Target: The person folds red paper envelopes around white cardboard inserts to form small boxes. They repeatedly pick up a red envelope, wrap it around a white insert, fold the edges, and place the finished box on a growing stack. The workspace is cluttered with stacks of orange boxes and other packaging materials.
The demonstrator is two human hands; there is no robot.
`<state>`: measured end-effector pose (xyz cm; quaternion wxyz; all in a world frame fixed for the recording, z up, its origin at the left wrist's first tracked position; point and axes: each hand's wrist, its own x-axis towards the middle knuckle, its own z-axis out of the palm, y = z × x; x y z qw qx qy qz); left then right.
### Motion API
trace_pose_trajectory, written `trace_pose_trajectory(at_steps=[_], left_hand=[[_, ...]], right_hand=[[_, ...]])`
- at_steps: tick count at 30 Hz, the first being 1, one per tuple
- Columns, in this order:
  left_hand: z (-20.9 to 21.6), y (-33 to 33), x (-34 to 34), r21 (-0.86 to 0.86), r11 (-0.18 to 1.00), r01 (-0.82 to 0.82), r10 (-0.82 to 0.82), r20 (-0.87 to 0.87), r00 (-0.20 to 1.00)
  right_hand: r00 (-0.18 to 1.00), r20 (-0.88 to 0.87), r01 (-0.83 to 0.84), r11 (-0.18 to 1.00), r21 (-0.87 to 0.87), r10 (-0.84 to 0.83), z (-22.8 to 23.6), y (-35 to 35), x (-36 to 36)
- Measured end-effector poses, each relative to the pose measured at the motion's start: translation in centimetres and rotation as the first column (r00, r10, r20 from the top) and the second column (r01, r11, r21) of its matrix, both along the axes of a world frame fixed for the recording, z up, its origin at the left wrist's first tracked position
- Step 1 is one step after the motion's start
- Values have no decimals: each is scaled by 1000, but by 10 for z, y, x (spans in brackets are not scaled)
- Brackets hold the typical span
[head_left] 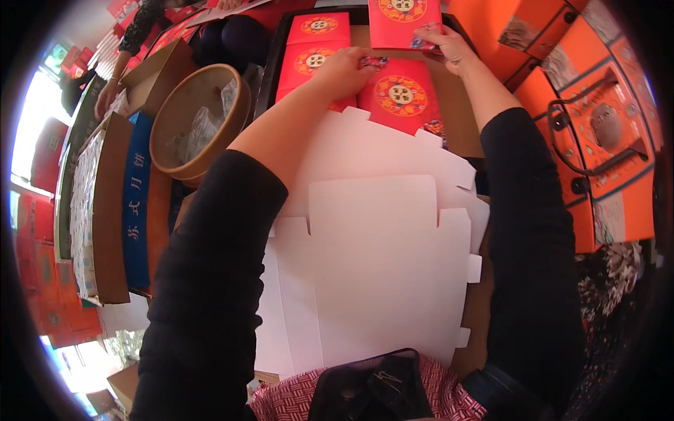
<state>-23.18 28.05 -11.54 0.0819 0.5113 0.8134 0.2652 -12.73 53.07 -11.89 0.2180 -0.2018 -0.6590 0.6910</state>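
Observation:
Several flat red boxes with round floral emblems lie in a dark-edged tray at the far side. My left hand (344, 74) is closed at the upper left corner of the middle red box (401, 98), fingertips on its patterned corner. Farther off, another red box (400, 21) is in my right hand (449, 48), which grips its lower right corner, fingers and thumb closed on the edge. To the left of my left hand lie more red boxes (309, 63). Below my arms is a flat unfolded white carton blank (379, 274) with tabs along its right side.
A round tan tub (163, 133) with clear plastic stands left, beside a cardboard carton (112, 210) with a blue strip (137, 203). Orange gift boxes (597, 133), one with a dark handle, are stacked right. Another person's hand (107, 98) is at the far left.

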Motion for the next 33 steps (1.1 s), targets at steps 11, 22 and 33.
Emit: trace_pose_trajectory(at_steps=[11, 22, 33], left_hand=[[-25, 3, 2, -60, 998, -7, -15, -365, 931], [-4, 0, -2, -129, 978, 161, -157, 39, 987], [7, 5, 5, -87, 958, 273, -254, 183, 950]], right_hand=[[978, 196, 12, 924, -383, 68, -5, 15, 24], [972, 186, 214, 878, -428, -146, -7, 19, 7], [985, 106, 150, 976, -160, -134, -24, -5, -11]])
